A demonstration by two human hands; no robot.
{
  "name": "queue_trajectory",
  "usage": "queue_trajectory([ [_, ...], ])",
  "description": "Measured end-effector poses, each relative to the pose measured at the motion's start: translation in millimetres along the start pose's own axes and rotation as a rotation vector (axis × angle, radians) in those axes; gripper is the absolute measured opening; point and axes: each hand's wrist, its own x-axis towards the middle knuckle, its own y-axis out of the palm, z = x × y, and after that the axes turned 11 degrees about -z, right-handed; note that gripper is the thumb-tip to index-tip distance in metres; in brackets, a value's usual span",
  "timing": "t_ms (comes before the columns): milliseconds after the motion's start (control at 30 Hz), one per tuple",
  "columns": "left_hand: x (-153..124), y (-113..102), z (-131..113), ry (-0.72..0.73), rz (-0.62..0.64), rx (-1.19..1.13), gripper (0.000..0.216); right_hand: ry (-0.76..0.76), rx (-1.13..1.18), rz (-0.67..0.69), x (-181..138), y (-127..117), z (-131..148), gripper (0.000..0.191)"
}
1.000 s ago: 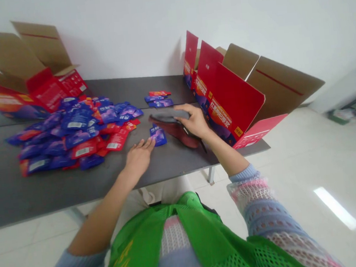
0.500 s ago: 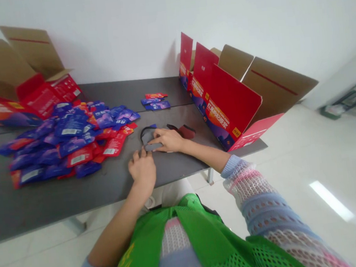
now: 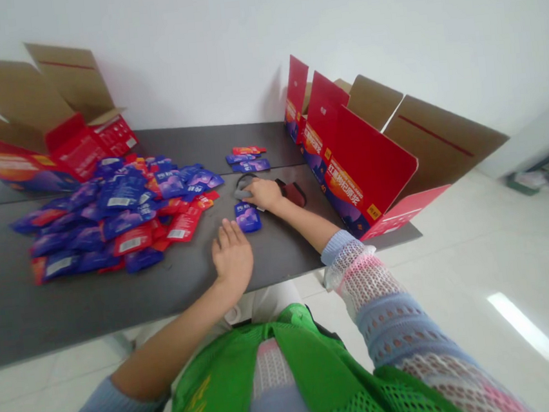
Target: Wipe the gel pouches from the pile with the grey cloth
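My left hand point(image 3: 233, 255) rests on the grey table point(image 3: 189, 285) near its front edge, fingers stretched out and holding nothing. Just beyond its fingertips lies a single purple sachet point(image 3: 248, 220), flat on the tabletop. My right hand point(image 3: 265, 194) is closed on a grey flat piece with a dark curved strap point(image 3: 243, 192), just above the sachet's far end; its exact kind cannot be made out. Partly behind the right wrist lies a dark reddish-brown object point(image 3: 295, 194). Further back are a red sachet point(image 3: 248, 150) and two purple sachets point(image 3: 251, 166).
A heap of purple and red sachets point(image 3: 124, 211) covers the table's left part. Behind it stands an open red carton point(image 3: 77, 150). More open red cartons point(image 3: 372, 164) line the right side with flaps raised. A white wall point(image 3: 202, 57) closes off the back.
My right hand has lifted the grey piece away from my left fingers and moved it back, uncovering the purple sachet. My left hand has let go and drawn slightly toward me.
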Motion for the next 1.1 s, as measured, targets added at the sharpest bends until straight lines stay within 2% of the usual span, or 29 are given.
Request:
queue_trajectory([
  [67, 0, 1, 2, 0.081, -0.071, -0.005, 0.057, 0.035, -0.020, -0.018, -4, -4, -11, 0.040],
  [133, 2, 2, 1, 0.186, -0.080, -0.037, 0.057, 0.069, -0.016, -0.043, -11, -10, -22, 0.042],
  [267, 8, 4, 2, 0.351, 0.050, -0.126, 0.057, 0.047, 0.057, -0.153, -29, -27, -32, 0.043],
  [433, 21, 14, 23, 0.308, 0.158, -0.107, 0.057, -0.136, 0.125, -0.146, -53, -45, -20, 0.039],
  [567, 32, 21, 42, 0.454, 0.199, -0.070, 0.058, -0.223, 0.148, -0.081, -67, -37, -2, 0.039],
  [667, 34, 24, 48, 0.534, 0.191, -0.050, 0.057, -0.274, 0.204, -0.021, -71, -24, 7, 0.042],
  [733, 32, 23, 46, 0.524, 0.169, -0.027, 0.056, -0.240, 0.227, -0.006, -68, -17, 11, 0.045],
  [933, 25, 16, 33, 0.361, 0.152, 0.123, 0.054, 0.062, 0.100, 0.042, -32, -2, 8, 0.052],
  [1100, 25, 14, 34, 0.284, 0.107, 0.108, 0.052, 0.153, 0.038, 0.092, -7, 2, 3, 0.055],
])
